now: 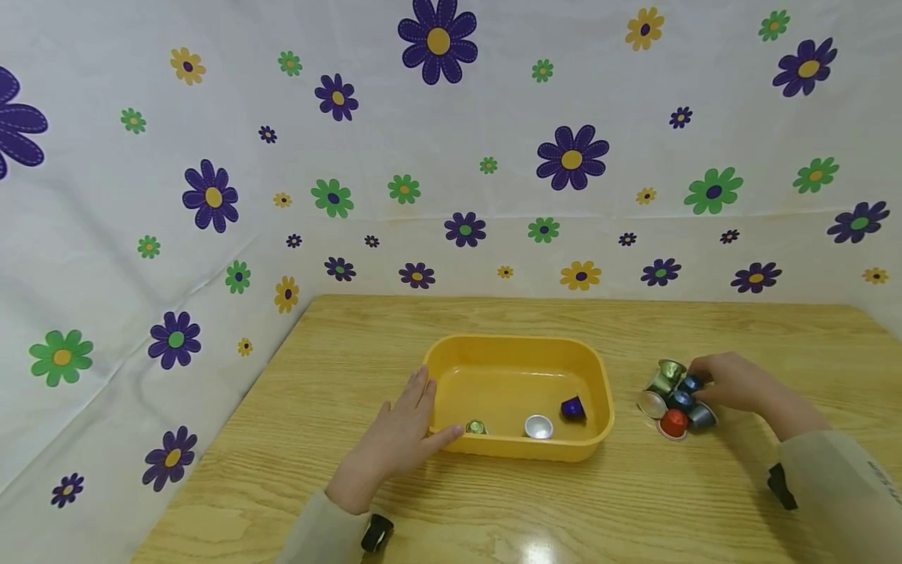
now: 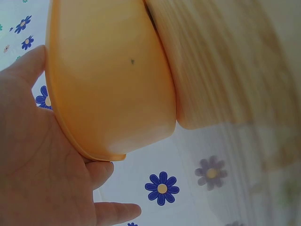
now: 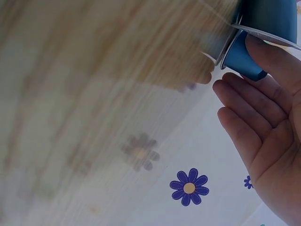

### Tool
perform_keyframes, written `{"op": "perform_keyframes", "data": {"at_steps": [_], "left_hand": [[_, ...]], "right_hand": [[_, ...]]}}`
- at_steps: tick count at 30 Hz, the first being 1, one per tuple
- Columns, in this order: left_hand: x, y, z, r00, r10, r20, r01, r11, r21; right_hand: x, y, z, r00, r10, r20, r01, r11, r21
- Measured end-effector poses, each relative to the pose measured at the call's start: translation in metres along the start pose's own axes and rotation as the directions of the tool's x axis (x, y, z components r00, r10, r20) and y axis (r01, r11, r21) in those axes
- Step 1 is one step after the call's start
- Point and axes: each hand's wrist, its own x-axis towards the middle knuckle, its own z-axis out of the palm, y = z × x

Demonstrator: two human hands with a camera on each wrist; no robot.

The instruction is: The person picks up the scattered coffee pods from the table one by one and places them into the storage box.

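My left hand (image 1: 391,442) rests against the left end of a yellow plastic tray (image 1: 521,450), its fingers fairly straight and its thumb at the near rim. In the tray lie a green coffee capsule (image 1: 476,427), one with its silver lid up (image 1: 539,427), and a dark purple one (image 1: 573,408). Over a pile to the right of the tray, my right hand (image 1: 736,388) pinches a blue coffee capsule (image 3: 244,56) between thumb and fingers. The pile includes a red capsule (image 1: 673,423), a grey one (image 1: 701,417) and a green one (image 1: 672,369).
Everything sits on a light wood table (image 1: 338,337). White cloth (image 1: 493,117) printed with flowers hangs behind the table and along its left side. Bands are worn near both wrists.
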Motion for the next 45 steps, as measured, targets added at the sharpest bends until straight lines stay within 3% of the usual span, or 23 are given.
{"op": "perform_keyframes", "data": {"at_steps": [18,25,36,45], "left_hand": [[-0.0001,0.0004,-0.0008,1.000,0.000,0.000,0.000,1.000,-0.003],[0.0000,-0.0005,-0.0003,1.000,-0.004,0.000,0.004,1.000,0.000],[0.0006,-0.0002,0.0000,1.000,0.000,-0.004,0.000,1.000,0.001],[0.0011,-0.0002,0.0001,1.000,-0.003,-0.003,0.003,1.000,-0.007]], "right_hand": [[-0.0074,0.0047,0.0004,0.998,0.015,-0.061,-0.012,0.999,0.042],[-0.0063,0.0034,0.0010,0.998,0.035,-0.054,-0.033,0.999,0.034],[-0.0037,0.0037,0.0017,0.999,0.005,-0.036,-0.004,0.999,0.034],[-0.0086,0.0036,-0.0004,0.997,0.021,-0.071,-0.018,0.999,0.034]]}}
